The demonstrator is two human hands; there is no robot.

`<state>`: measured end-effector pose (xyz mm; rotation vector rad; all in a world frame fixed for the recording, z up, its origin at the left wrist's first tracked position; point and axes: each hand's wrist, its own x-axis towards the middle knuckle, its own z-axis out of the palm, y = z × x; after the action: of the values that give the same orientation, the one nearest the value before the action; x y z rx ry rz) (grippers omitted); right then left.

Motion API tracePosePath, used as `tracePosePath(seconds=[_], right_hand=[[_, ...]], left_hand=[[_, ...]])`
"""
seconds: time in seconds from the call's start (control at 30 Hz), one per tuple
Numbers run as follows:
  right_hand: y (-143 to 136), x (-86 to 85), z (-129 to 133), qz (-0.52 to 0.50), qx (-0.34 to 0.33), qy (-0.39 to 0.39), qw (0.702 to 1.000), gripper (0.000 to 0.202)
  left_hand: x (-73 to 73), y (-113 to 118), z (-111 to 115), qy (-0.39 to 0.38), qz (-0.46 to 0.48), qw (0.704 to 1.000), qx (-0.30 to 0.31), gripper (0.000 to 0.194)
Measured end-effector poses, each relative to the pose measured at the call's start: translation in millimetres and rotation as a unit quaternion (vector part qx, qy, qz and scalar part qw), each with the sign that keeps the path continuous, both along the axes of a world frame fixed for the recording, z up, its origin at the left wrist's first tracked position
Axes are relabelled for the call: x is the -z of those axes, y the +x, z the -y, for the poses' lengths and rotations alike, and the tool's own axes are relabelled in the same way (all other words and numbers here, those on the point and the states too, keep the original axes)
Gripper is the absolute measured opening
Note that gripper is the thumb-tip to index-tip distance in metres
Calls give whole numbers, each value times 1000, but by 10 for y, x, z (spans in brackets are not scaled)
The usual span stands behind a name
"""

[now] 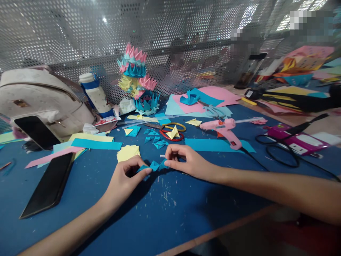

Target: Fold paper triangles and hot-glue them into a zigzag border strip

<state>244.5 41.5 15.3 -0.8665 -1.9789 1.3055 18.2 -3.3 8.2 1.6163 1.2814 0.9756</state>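
Observation:
A short row of folded blue paper pieces (155,165) is stretched between my two hands, just above the blue table (170,213). My left hand (128,176) pinches its left end between thumb and fingers. At the right end, my right hand (186,161) closes on the row, its fingers curled. Small folded blue pieces (160,142) lie beyond the hands, beside a folded yellow piece (173,132) resting on red-handled scissors (179,138). A stack of yellow paper squares (128,153) sits just behind my left hand.
A pink glue gun (225,129) with a cord lies at right, near a purple power strip (298,138). Two phones (50,185), paper strips (96,143), a backpack (45,96) and a bottle (96,94) are at left. Stacked paper crowns (138,81) stand at the back.

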Motion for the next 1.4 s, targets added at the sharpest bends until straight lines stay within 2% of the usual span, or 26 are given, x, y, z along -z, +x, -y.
tracePosePath(seconds=[0.13, 0.27, 0.33, 0.5, 0.83, 1.23, 1.4], right_hand=[[3, 3, 1, -1, 1, 8, 1000, 26], [5, 27, -7, 13, 5, 27, 1000, 22], [2, 37, -4, 22, 7, 35, 999, 19], [-12, 44, 24, 31, 1, 41, 999, 16], [-21, 9, 58, 45, -11, 41, 998, 15], [-33, 35, 55, 50, -9, 74, 996, 15], [-23, 52, 47, 59, -9, 107, 992, 9]], left_hand=[[8, 10, 0, -17, -9, 1000, -6, 30], [19, 28, 11, -17, -38, 999, 1, 20], [21, 41, 15, -21, -43, 999, 15, 25], [17, 76, 10, 3, -40, 999, 4, 17], [-15, 109, 2, 12, -21, 999, -22, 21], [9, 112, -14, 1, -15, 1000, -20, 24], [17, 118, -5, 11, -13, 1000, -22, 22]])
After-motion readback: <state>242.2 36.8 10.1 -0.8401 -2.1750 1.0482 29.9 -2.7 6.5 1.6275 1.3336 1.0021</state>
